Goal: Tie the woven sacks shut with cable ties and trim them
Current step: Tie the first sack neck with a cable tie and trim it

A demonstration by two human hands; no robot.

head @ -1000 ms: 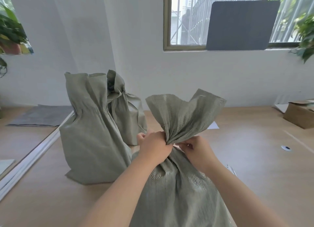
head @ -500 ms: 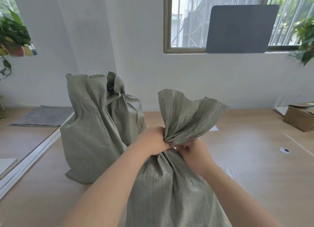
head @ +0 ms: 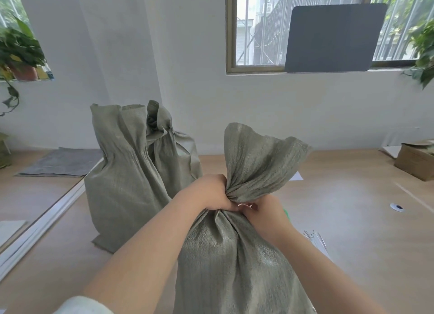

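Left hand [head: 211, 191] is fisted round the gathered neck of the near woven sack [head: 234, 255], upright at 6 o'clock on the tabletop [head: 352, 219]; right hand [head: 267, 213], close beside it, pinches what looks like a white cable tie [head: 244, 205]. A second sack [head: 122, 172] stands at 10 o'clock

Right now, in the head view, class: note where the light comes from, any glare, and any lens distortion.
Head view: daylight comes through the window, its left pane glaring near white; shadows on the table are soft; the wide-angle lens bends the wall edges and stretches the forearms; the near sack looks sharp.
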